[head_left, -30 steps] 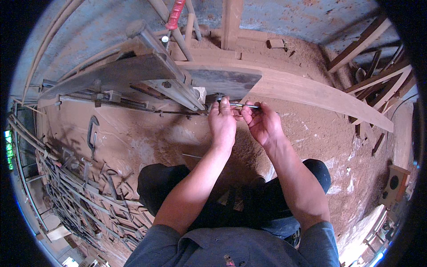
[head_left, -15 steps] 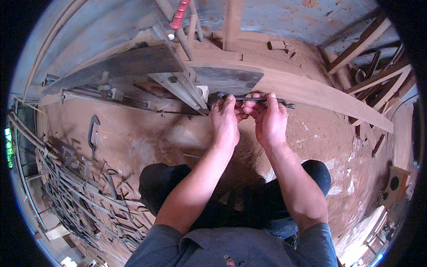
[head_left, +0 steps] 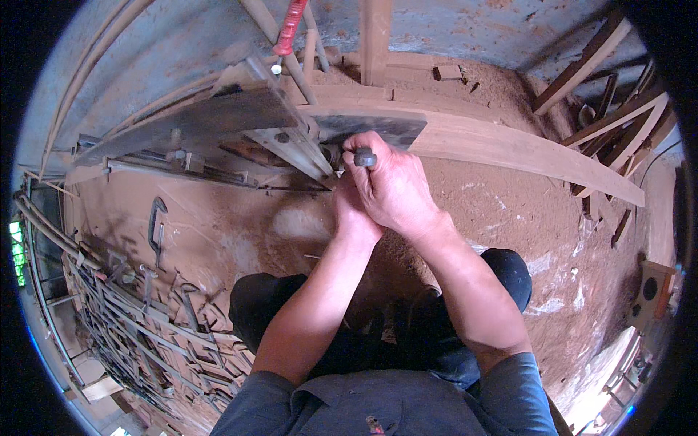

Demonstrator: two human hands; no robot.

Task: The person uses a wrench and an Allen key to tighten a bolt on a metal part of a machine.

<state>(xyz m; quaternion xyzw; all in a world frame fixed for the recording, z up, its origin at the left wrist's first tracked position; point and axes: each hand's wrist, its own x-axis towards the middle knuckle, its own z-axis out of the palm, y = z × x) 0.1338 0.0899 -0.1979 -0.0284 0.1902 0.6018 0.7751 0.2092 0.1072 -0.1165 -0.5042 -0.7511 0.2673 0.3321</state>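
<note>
My right hand [head_left: 392, 185] is closed round a dark metal tool, apparently a wrench, whose rounded end [head_left: 365, 157] shows above my fingers. My left hand [head_left: 352, 214] is tucked against it from below, its fingers mostly hidden behind the right. Both are close under a dark metal plate [head_left: 392, 128] lying against a long curved wooden board [head_left: 509, 145]. Just to their left a steel rail [head_left: 287, 149] slants down to the fastening area, which my hands largely cover. A second dark plate [head_left: 182, 120] extends leftward above metal fittings [head_left: 195, 163].
A C-clamp [head_left: 155, 224] lies on the dusty floor [head_left: 211, 218] at the left, above a heap of metal clamps [head_left: 167, 327]. Timber offcuts [head_left: 611, 142] lean at the right beside a speaker-like box [head_left: 647, 291]. A red-handled bar [head_left: 289, 27] stands behind the plates.
My right hand has moved left and over onto my left hand. The tool, earlier lying sideways across both hands, now shows mainly its end. My left hand has dropped slightly.
</note>
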